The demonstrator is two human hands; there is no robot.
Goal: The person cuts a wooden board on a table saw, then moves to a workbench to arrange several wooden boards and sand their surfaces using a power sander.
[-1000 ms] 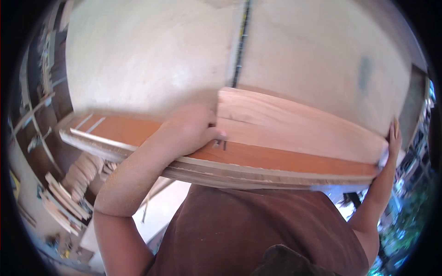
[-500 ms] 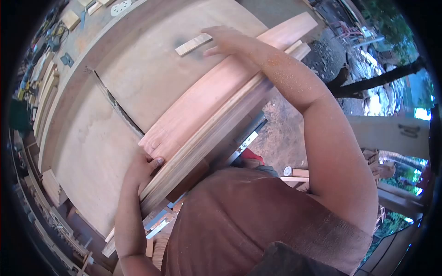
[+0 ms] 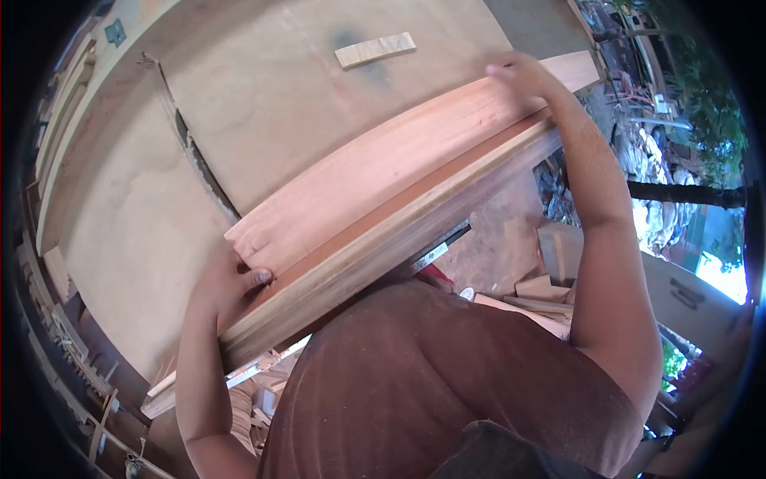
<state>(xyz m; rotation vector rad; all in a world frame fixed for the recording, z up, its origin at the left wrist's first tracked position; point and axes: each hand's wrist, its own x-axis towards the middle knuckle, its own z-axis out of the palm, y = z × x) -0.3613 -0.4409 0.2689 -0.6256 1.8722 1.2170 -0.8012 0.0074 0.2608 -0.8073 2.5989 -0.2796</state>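
Note:
A long, pinkish wooden board [image 3: 383, 160] lies along the near side of a large plywood-topped table [image 3: 287, 120]. At its left end my left hand [image 3: 223, 286] grips it, the thumb on the upper face and the other fingers mostly hidden. My right hand [image 3: 525, 78] is closed over the far edge close to the board's right end, its fingers slightly blurred. A short, pale wooden strip [image 3: 375, 51] lies on the table beyond the board, apart from both hands.
A dark crack [image 3: 195, 156] runs across the tabletop. Along the near edge is a thick wooden rail [image 3: 399, 219], close to my body. Curved wooden pieces [image 3: 68, 120] are at the left, and wood offcuts [image 3: 542, 289] lie below to the right.
My right hand has left the spot beside the short strip and moved right onto the board's end. The board has shifted away from the near rail, showing a brown strip between them.

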